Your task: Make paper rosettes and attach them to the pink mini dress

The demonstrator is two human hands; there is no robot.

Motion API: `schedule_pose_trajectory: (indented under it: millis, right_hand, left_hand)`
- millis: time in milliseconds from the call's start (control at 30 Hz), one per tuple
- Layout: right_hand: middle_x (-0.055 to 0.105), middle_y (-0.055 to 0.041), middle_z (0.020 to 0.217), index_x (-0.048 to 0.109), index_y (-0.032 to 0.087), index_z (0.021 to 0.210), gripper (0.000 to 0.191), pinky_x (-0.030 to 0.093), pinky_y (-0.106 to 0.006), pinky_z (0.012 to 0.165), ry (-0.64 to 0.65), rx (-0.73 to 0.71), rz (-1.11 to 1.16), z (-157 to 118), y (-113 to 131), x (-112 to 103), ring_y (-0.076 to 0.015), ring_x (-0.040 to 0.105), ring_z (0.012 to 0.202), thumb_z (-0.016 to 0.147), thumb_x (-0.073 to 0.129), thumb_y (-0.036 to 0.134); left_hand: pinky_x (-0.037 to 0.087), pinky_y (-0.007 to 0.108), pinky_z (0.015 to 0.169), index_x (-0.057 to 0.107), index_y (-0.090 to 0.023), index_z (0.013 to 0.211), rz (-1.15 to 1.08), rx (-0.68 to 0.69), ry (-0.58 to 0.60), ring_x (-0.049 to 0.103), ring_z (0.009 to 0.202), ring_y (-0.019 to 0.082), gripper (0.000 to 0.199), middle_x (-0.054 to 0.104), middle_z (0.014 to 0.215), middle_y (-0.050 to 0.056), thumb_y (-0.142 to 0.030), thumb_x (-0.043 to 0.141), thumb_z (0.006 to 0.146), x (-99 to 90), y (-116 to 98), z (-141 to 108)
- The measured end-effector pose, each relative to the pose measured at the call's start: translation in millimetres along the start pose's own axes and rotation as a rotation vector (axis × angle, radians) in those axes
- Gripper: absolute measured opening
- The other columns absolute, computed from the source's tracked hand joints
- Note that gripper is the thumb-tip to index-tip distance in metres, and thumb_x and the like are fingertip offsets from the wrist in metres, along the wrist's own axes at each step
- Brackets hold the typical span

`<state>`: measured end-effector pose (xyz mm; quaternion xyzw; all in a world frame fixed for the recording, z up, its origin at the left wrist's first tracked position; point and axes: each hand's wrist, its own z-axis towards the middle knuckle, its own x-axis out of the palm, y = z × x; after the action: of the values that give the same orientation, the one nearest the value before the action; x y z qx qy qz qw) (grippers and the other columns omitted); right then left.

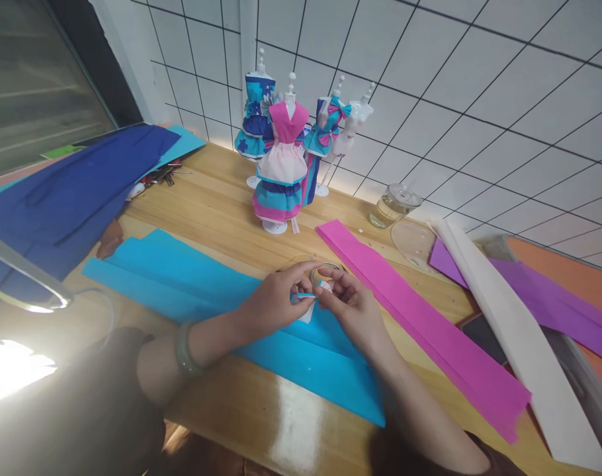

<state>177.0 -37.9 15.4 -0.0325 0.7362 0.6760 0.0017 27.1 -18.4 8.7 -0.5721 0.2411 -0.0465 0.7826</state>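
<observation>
Both hands meet over a folded blue sheet of paper or cloth (192, 281). My left hand (286, 291) is closed, its thumb and fingers pinching a small white piece with a blue edge (305, 311). My right hand (348, 301) is closed too, gripping the other end of that same piece at the fingertips. A thin ring-shaped thing (327, 266) shows just above the fingers; whether a hand touches it I cannot tell. Part of the small piece is hidden behind the fingers.
Small dress forms in paper-like dresses (286, 152) stand at the back, near a lidded glass jar (393, 205). A pink strip (420, 324), a white strip (519, 337) and a purple strip (569, 311) lie right. Dark blue sheets (77, 192) lie left, beside a bright lamp (13, 370).
</observation>
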Motion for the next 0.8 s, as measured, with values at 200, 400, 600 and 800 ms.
schedule_pose_trajectory:
  millis: [200, 400, 600, 800]
  right_hand:
    - [0.055, 0.0025, 0.063, 0.052, 0.016, 0.097, 0.038, 0.044, -0.025, 0.056, -0.057, 0.036, 0.053, 3, 0, -3, -0.0114, 0.054, 0.056, 0.067, 0.066, 0.034]
    - [0.054, 0.0028, 0.066, 0.053, 0.018, 0.099, 0.037, 0.046, -0.027, 0.061, -0.119, -0.019, 0.049, 1, 3, -5, -0.0120, 0.056, 0.060, 0.068, 0.065, 0.034]
    - [0.058, 0.0014, 0.067, 0.055, 0.018, 0.097, 0.037, 0.048, -0.031, 0.067, -0.094, -0.011, 0.104, 0, 5, -1, -0.0138, 0.058, 0.064, 0.066, 0.067, 0.034]
    - [0.058, -0.0005, 0.073, 0.054, 0.018, 0.102, 0.039, 0.048, -0.031, 0.068, -0.083, -0.026, 0.066, 0, 3, -4, -0.0146, 0.057, 0.070, 0.068, 0.065, 0.033]
  left_hand:
    - [0.044, 0.023, 0.065, 0.037, -0.022, 0.123, -0.100, -0.098, 0.046, 0.052, 0.071, 0.011, 0.063, 0.056, 0.086, 0.001, -0.020, 0.061, 0.065, -0.3, 0, 0]
    - [0.044, 0.026, 0.062, 0.033, -0.017, 0.124, -0.553, -0.311, 0.124, 0.056, 0.070, 0.013, 0.063, 0.057, 0.075, 0.001, -0.025, 0.060, 0.069, -2.8, 6, 6]
    - [0.039, 0.021, 0.053, 0.043, -0.017, 0.119, -0.514, -0.284, 0.053, 0.047, 0.054, 0.008, 0.058, 0.046, 0.057, -0.006, -0.025, 0.064, 0.065, -3.4, 10, 7]
    - [0.037, 0.020, 0.051, 0.042, -0.018, 0.120, -0.478, -0.279, 0.053, 0.043, 0.053, 0.007, 0.058, 0.042, 0.057, -0.006, -0.023, 0.063, 0.066, -3.2, 11, 6]
